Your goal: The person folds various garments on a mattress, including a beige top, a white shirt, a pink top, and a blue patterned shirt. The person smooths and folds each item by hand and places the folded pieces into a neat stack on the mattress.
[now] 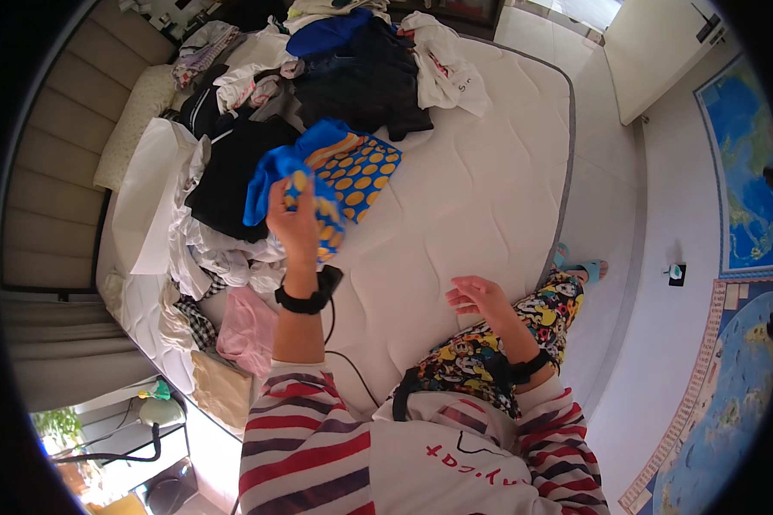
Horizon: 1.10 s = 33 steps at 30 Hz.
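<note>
My left hand (293, 215) pinches a blue garment with yellow dots (361, 174) between thumb and fingers and lifts part of it. The garment's flat dotted end lies on the mattress, beside black clothing (235, 180). A part hanging beside my wrist is blurred. My right hand (480, 301) is held above the mattress near my patterned trousers, fingers slightly bent and apart, with nothing in it. White crumpled clothes (222, 257) lie left of my left wrist, and a pink cloth (248, 331) lies below them.
A heap of dark, blue and white clothes (361, 84) covers the mattress's far part. A pillow (138, 129) rests near the padded headboard (71, 141). Brown paper-like material (222, 389) lies at the near left edge. A black cable (351, 367) runs from my left wrist device across the mattress (489, 187).
</note>
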### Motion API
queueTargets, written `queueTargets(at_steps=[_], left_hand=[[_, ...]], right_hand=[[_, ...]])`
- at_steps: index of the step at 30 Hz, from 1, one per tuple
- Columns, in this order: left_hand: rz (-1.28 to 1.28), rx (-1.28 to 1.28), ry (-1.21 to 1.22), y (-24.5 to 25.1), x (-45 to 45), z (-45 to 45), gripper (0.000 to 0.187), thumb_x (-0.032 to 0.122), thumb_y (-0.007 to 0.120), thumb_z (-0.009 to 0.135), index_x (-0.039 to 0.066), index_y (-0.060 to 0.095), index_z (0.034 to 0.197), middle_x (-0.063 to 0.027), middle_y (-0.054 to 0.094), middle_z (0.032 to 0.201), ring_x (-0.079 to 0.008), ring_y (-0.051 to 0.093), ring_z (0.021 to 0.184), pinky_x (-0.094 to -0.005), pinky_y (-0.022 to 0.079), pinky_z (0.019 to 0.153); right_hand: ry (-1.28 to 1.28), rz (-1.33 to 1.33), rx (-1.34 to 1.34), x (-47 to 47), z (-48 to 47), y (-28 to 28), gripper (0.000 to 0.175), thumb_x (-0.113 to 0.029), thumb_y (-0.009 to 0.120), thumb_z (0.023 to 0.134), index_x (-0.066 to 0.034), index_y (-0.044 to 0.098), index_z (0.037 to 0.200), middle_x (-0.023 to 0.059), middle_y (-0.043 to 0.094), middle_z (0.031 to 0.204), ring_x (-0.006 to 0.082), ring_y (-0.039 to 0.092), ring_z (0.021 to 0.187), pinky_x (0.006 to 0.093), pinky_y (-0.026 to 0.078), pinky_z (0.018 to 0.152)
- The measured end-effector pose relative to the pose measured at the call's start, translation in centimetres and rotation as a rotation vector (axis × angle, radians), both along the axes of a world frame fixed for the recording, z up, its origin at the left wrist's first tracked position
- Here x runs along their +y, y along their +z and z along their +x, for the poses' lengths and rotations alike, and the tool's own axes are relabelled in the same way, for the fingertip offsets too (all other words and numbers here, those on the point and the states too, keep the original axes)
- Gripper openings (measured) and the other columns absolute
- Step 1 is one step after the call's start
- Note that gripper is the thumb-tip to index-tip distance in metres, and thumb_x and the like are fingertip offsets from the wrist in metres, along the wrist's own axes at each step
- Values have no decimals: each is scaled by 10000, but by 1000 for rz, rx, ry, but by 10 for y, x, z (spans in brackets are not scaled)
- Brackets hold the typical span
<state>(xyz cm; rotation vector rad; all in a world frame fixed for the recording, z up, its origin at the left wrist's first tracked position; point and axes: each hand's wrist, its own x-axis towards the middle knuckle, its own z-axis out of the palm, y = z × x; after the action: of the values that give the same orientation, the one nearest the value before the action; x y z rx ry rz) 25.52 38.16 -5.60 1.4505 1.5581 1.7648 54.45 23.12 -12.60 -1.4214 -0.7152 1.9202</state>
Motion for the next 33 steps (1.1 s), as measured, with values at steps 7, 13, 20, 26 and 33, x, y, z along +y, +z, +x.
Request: queueTargets(at_steps=[7,13,20,26,33], left_hand=[[-227,312,-1065,-28,-86,128,228,31,661,717,49,602,937,-78,587,894,-238,591,756,-312,490,635],[-345,464,-1225,-105,-143,139,244,83,661,763,65,605,1000,-78,585,982,-211,607,840,-298,513,611],[-243,681,-464,-122,-91,104,323,49,658,717,74,602,1034,-152,537,1151,-353,434,1156,-447,357,979],[-389,948,-678,-131,-11,112,261,211,583,834,113,633,1071,-114,599,1088,-302,525,1090,-412,359,991],[-619,-909,-815,-99,26,55,373,297,522,916,-4,559,1135,-87,631,993,-178,609,854,-308,517,767]], right_hand=[[-570,-34,331,-6,35,-22,525,-402,493,927,-9,447,1270,122,571,1162,197,550,1062,359,467,868],[-497,31,-407,-22,69,-70,541,-342,621,858,-33,462,1272,151,557,1174,229,545,1068,363,452,879],[-15,319,-1031,-9,39,-86,613,-147,670,747,10,414,1282,267,527,1150,404,540,1042,460,473,846],[-66,495,-1054,9,69,-68,261,-57,570,744,-47,621,1000,180,599,936,378,566,933,428,474,782],[-645,762,-1088,57,129,-21,254,60,469,765,-68,649,891,136,602,933,307,580,808,353,462,706]])
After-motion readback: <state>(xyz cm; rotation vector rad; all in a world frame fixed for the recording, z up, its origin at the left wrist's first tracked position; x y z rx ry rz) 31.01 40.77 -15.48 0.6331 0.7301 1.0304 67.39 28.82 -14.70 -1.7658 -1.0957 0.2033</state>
